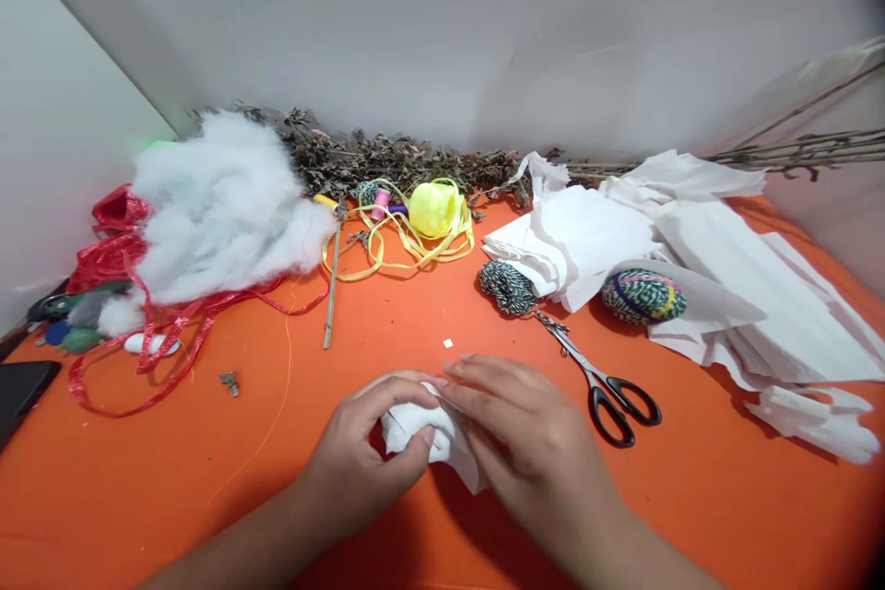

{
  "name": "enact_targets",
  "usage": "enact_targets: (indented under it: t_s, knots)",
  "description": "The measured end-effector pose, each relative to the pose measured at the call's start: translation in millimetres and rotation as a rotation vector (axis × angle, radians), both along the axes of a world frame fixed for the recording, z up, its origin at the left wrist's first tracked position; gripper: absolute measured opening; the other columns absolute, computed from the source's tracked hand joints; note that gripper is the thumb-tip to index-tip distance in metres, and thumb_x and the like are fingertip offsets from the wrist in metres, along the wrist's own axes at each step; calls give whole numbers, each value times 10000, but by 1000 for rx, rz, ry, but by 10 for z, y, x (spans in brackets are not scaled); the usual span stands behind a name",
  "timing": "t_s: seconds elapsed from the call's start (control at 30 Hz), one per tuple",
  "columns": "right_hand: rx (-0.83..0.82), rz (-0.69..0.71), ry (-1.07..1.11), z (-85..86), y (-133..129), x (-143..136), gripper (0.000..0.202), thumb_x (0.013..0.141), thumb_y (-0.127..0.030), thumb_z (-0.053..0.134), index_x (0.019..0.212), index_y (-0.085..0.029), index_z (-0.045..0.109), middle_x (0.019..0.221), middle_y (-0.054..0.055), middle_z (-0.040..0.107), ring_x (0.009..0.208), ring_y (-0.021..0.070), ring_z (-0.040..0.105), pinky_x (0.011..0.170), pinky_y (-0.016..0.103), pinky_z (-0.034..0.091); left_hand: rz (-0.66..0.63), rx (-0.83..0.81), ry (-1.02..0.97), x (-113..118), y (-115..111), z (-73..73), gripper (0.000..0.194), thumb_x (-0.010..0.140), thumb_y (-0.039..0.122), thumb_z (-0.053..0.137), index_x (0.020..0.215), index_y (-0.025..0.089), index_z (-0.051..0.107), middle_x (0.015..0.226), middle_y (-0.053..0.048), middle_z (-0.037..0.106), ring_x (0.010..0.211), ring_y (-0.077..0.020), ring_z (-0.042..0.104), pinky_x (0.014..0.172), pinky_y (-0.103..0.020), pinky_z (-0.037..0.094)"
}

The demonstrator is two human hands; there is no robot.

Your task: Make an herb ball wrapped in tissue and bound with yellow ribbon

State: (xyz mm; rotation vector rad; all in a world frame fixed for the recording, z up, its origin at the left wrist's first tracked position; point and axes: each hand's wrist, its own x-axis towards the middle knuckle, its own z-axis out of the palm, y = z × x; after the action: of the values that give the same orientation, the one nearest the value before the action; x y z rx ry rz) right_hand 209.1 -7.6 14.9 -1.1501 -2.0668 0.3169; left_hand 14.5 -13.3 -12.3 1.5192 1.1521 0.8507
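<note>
A crumpled white bundle of thin paper-like or cloth-like sheet [415, 425] is between my hands at the front middle. My left hand [370, 442] curls round its left side, thumb and fingers pressed on it. From the right, my right hand [522, 438] lies over the bundle with fingers close together, and a loose corner of the sheet sticks out below it. What is inside the bundle, if anything, is hidden. Scissors with black handles [608, 396] lie to the right of my right hand, blades pointing away toward a small ball of green-and-white yarn [507, 287].
White sheets [595, 230] are piled at the right, with a wound yarn ball [643, 296] on them. White stuffing [221, 212] and red ribbon [200, 332] lie left. Yellow ribbon [434, 210], a pink spool [380, 204], a thin stick [333, 286] and dried plants [387, 157] lie behind.
</note>
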Motion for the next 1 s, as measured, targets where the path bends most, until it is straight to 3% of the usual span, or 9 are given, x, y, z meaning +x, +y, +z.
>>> enact_targets:
  t_s: [0.1,0.23,0.47,0.53,0.6,0.7,0.83,0.9,1.0]
  knots:
    - [198,21,-91,-13,-126,-63,271,907,-42,538,1109,-87,713,1089,97,767,1014,248,712,880,376,572,116,-147,-106,-6,35,-41,190,814,147,628,981,238,631,1045,-35,697,946,-162,669,830,-239,530]
    - [282,57,-157,-38,-211,-142,319,922,-27,482,1175,-58,673,1138,110,749,1074,242,685,949,370,528,293,-231,-218,-25,111,-76,208,813,206,663,1000,233,574,911,6,658,740,-108,611,649,-178,509]
    - [223,-83,-35,-27,-158,-178,261,876,-163,670,1137,-154,653,884,81,710,780,204,626,706,357,516,215,-114,-144,-24,81,-61,151,846,173,612,972,246,571,861,30,614,700,-93,584,633,-167,489]
    - [160,-181,26,9,-119,-150,330,864,-240,700,1178,-173,621,958,99,684,867,221,623,760,379,519,170,11,-81,-29,63,-79,180,833,126,597,968,245,583,946,7,626,775,-109,619,698,-193,507]
    - [39,-254,79,28,-56,-101,494,823,-328,741,1270,-199,574,1192,145,635,1109,286,587,921,475,492,124,145,-13,-37,54,-99,236,811,83,598,982,245,593,1037,-19,628,860,-130,647,746,-212,516]
    - [-374,-212,206,3,70,-6,686,764,-450,770,1374,-258,522,1510,139,436,1400,347,386,1087,577,376,28,332,76,-50,46,-99,331,778,31,610,1020,256,603,1106,-38,632,945,-147,664,795,-220,522]
    - [-887,-25,469,-55,202,87,528,759,-457,766,1239,-262,666,1493,129,482,1388,312,442,1083,485,421,-110,501,91,-70,37,-39,406,759,2,614,1075,256,604,1152,-68,648,989,-164,675,833,-240,536]
    - [-943,42,542,-61,228,110,372,745,-402,783,1071,-228,741,1399,145,574,1309,304,537,1019,439,483,-143,503,101,-81,36,-11,443,755,3,624,1117,256,600,1165,-87,652,1011,-183,676,840,-257,545]
    - [-870,74,619,-33,238,143,189,734,-330,791,836,-185,723,1221,146,678,1127,279,668,842,366,575,-166,452,133,-100,39,5,512,760,17,645,1201,270,581,1200,-108,645,1060,-211,668,865,-286,549]
